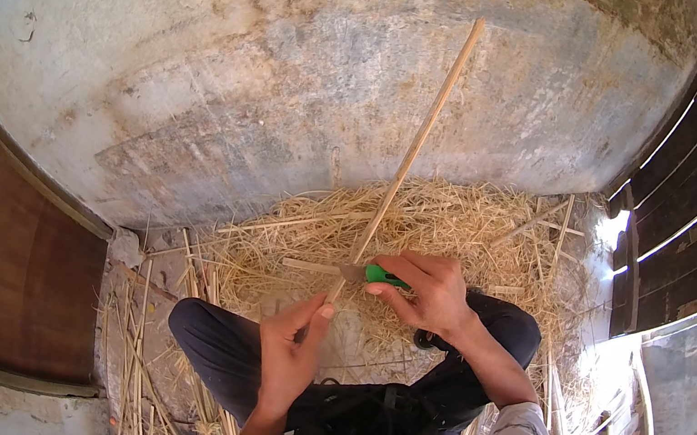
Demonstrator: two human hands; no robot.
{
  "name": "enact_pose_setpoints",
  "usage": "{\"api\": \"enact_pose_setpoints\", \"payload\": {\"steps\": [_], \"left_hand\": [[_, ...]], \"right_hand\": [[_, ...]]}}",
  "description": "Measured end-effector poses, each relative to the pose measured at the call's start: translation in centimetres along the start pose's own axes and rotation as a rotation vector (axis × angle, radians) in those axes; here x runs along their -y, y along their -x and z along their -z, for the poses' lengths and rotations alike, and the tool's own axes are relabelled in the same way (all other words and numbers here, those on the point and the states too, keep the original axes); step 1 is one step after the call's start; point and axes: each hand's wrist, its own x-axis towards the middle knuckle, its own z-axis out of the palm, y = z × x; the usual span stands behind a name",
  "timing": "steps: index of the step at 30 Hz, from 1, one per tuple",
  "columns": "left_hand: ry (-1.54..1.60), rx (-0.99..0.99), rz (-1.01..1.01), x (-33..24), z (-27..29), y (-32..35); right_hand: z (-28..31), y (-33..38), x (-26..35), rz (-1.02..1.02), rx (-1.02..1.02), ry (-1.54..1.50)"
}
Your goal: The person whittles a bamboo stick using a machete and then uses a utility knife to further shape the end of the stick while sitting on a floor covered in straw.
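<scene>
Cane stick being shaved with a knife.
Left hand (288,348) fingers closed on stick (411,150); right hand (428,291) grips green-handled knife (371,274); shavings (449,221) heaped at 12 o'clock, stick mostly uncut.

No packages, labels, signs or screens show anywhere in the view.
</scene>
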Motion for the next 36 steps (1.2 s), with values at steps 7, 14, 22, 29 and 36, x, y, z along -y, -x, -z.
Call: {"api": "enact_pose_setpoints", "payload": {"steps": [7, 14, 22, 29, 36], "left_hand": [[-0.045, -0.037, -0.035, -0.7, -0.2, -0.2], [-0.105, -0.08, -0.077, -0.4, -0.3, -0.2], [-0.186, -0.065, -0.082, -0.9, 0.3, -0.3], [-0.212, -0.053, -0.062, -0.7, 0.8, 0.1], [-0.181, -0.09, -0.091, -0.3, 0.8, 0.3]], "right_hand": [[0.3, -0.3, 0.2, -0.049, -0.043, 0.138], [-0.1, -0.7, -0.9, -0.092, -0.133, 0.094], [0.1, -1.0, -1.1, -0.108, -0.139, 0.132], [0.2, -1.3, -1.9, -0.114, -0.203, 0.162], [0.1, -1.4, -1.9, -0.114, -0.177, 0.173]]}}
